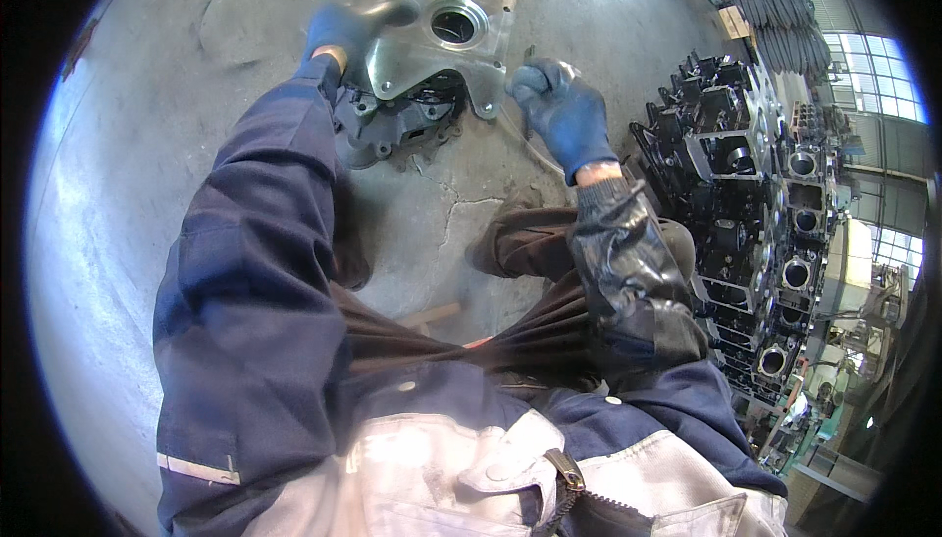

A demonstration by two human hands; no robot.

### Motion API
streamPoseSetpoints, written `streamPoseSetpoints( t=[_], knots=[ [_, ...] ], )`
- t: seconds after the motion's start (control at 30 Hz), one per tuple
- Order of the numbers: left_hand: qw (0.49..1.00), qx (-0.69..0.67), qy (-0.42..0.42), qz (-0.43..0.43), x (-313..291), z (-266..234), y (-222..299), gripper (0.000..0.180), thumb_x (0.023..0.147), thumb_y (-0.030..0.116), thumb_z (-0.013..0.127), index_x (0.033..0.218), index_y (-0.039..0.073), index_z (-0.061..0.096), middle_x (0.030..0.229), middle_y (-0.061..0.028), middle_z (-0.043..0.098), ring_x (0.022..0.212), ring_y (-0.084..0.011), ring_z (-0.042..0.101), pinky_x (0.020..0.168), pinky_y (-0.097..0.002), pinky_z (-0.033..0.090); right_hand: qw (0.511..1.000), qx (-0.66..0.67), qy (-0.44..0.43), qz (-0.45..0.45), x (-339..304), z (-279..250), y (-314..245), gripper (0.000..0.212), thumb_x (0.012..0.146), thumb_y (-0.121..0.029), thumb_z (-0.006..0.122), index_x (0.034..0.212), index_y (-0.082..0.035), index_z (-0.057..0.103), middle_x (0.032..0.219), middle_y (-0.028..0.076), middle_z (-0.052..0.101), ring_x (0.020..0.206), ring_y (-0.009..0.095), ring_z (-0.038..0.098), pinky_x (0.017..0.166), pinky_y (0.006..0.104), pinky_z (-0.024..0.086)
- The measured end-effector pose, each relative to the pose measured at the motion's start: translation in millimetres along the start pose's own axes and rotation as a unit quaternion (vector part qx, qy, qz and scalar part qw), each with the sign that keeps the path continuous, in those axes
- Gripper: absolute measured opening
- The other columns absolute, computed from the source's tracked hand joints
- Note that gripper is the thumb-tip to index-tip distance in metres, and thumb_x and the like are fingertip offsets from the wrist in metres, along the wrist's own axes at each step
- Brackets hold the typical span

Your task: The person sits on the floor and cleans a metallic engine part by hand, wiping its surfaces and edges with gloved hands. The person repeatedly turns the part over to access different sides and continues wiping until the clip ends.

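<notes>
A silvery machined metal casting with a round bored hole sits above a darker grey cast housing on the floor ahead of me. My left hand, in a blue glove, is at the casting's left edge and looks closed on it, though motion blurs the fingers. Just right of the casting, and apart from it, is my right hand in a blue glove with a grey palm. Its fingers are curled into a fist. A small dark tip shows above them, but what they hold, if anything, cannot be made out.
Dark engine blocks with round bores stand in a long row close on my right. Beyond them are stacked black coils and wood blocks. The concrete floor has cracks between my feet.
</notes>
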State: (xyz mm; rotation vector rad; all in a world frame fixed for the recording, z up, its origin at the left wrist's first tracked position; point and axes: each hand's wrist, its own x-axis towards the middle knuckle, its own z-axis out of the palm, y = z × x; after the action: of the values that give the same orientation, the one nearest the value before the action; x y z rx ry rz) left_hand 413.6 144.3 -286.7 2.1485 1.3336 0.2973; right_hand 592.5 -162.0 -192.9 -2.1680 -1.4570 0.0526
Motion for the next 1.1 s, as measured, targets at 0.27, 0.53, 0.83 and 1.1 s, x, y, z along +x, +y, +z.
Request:
streamPoseSetpoints(
  t=[0.27, 0.53, 0.83, 1.1],
  knots=[
    [0.999, -0.042, 0.014, -0.019, 0.2, 2.3, -4.0, 0.076, 0.085, 0.071, 0.066, 0.112, 0.001, 0.076, 0.109, -0.0284, 0.072, 0.107, -0.0472, 0.068, 0.089, -0.0473, 0.056, 0.979, -0.118, 0.014, -0.167, 18.6, -5.2, -20.5, 0.018, 0.091, -0.029, 0.068, 0.095, -0.013, 0.075, 0.093, 0.014, 0.073, 0.086, 0.036, 0.072, 0.073, 0.0450, 0.057],
    [0.999, 0.021, 0.025, -0.023, -0.1, -0.4, 4.3, 0.073, 0.087, 0.068, 0.065, 0.112, 0.000, 0.076, 0.112, -0.0296, 0.071, 0.112, -0.0461, 0.067, 0.094, -0.0466, 0.054, 0.945, -0.258, -0.169, -0.108, -26.0, -7.0, -65.1, 0.016, 0.089, -0.026, 0.068, 0.088, -0.011, 0.072, 0.087, 0.017, 0.070, 0.081, 0.036, 0.070, 0.069, 0.0475, 0.056],
    [0.996, -0.051, -0.034, -0.066, -25.9, -28.6, 29.8, 0.071, 0.088, 0.061, 0.067, 0.117, -0.004, 0.072, 0.119, -0.0302, 0.069, 0.113, -0.0433, 0.068, 0.095, -0.0469, 0.054, 0.991, 0.056, -0.100, 0.070, 77.8, -55.8, -14.9, 0.032, 0.096, -0.036, 0.071, 0.113, -0.009, 0.075, 0.102, 0.015, 0.076, 0.092, 0.030, 0.074, 0.082, 0.0409, 0.058],
    [0.973, -0.202, -0.029, -0.110, -29.8, -26.5, 28.9, 0.057, 0.084, 0.048, 0.076, 0.105, -0.006, 0.076, 0.100, -0.0293, 0.074, 0.097, -0.0389, 0.075, 0.083, -0.0441, 0.056, 0.962, -0.148, -0.228, 0.035, 248.3, -27.9, 17.1, 0.032, 0.096, -0.032, 0.063, 0.114, -0.009, 0.075, 0.102, 0.013, 0.077, 0.089, 0.027, 0.074, 0.080, 0.0400, 0.058]
  ],
)
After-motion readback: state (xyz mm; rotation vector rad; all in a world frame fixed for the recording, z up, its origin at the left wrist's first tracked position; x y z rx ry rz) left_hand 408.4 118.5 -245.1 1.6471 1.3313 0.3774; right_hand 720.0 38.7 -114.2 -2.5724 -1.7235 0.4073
